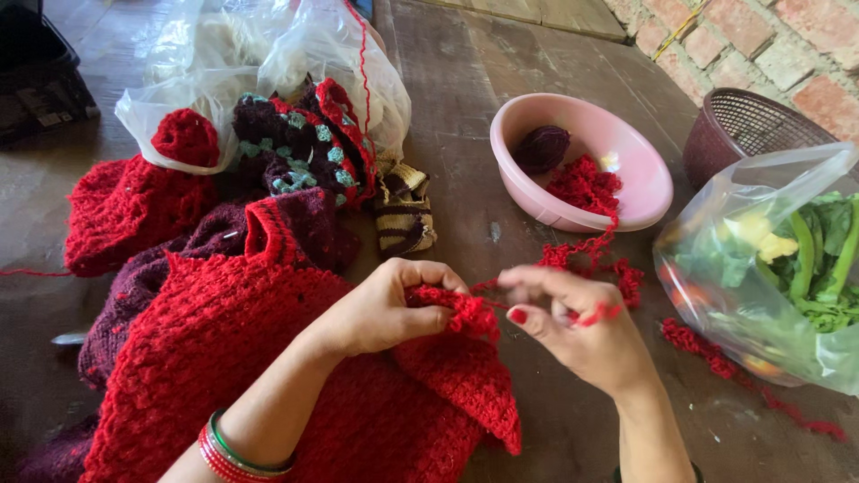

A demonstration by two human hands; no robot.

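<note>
My left hand (386, 306) pinches the top edge of a red knitted piece (268, 376) that lies over my lap and the floor. My right hand (582, 326) holds the crinkled red yarn (582, 255) between thumb and fingers, the strand looped over one finger. The yarn runs from the knitted edge up into a pink plastic bowl (644, 192). In the bowl lie a dark maroon yarn ball (541, 148) and a heap of red yarn. Red and green bangles circle my left wrist.
A pile of maroon, red and teal knitwear (295, 152) spills from a clear plastic bag (268, 54) at the upper left. A clear bag of green vegetables (778, 259) sits at right, a brown basket (743, 125) behind it. A brick wall stands at the far right.
</note>
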